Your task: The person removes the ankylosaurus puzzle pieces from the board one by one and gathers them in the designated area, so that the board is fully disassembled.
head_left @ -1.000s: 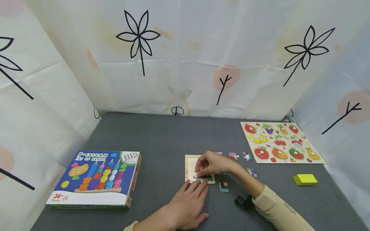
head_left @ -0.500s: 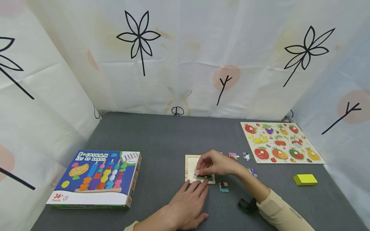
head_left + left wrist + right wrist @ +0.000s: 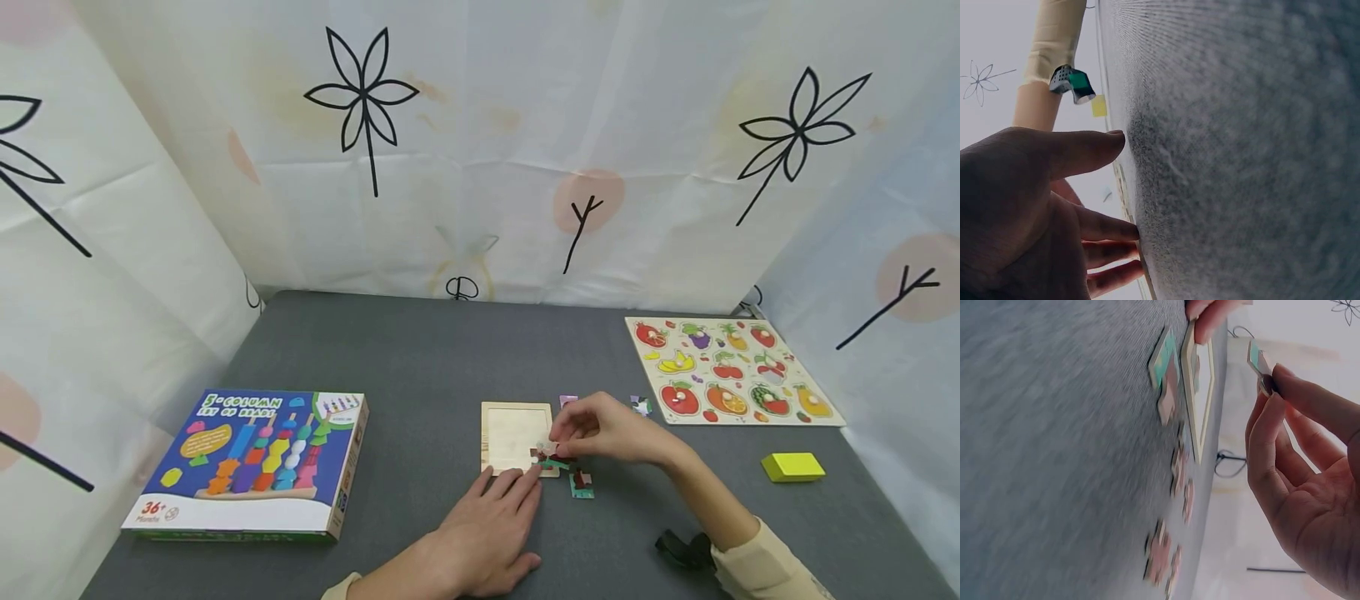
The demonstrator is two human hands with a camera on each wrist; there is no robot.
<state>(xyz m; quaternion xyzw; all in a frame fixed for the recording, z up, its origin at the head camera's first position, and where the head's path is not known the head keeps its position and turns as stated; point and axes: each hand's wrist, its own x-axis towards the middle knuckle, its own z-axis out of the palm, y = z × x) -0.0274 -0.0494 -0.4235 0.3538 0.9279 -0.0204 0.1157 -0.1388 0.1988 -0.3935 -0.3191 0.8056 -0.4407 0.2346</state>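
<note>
My right hand (image 3: 611, 432) pinches a jigsaw piece (image 3: 550, 457), green and dark red, between thumb and fingertips. The right wrist view shows this piece lifted clear of the table. Below it lies a square wooden puzzle tray (image 3: 486, 433) with a pale bottom; a greenish patch inside it is too unclear to tell. My left hand (image 3: 487, 527) lies palm down, fingers straight, their tips at the tray's near edge. Just right of the tray, a loose green-and-brown jigsaw piece (image 3: 582, 484) rests on the table.
More jigsaw pieces (image 3: 1159, 553) lie beyond the right hand, partly hidden in the head view. A fruit puzzle board (image 3: 708, 408) sits at the back right, a yellow block (image 3: 792, 467) nearer. On the left is a bead toy box (image 3: 247, 467).
The right hand has lifted the jigsaw piece from the tray's lower part and moved right to the tray's right edge. The left hand has stayed in place.
</note>
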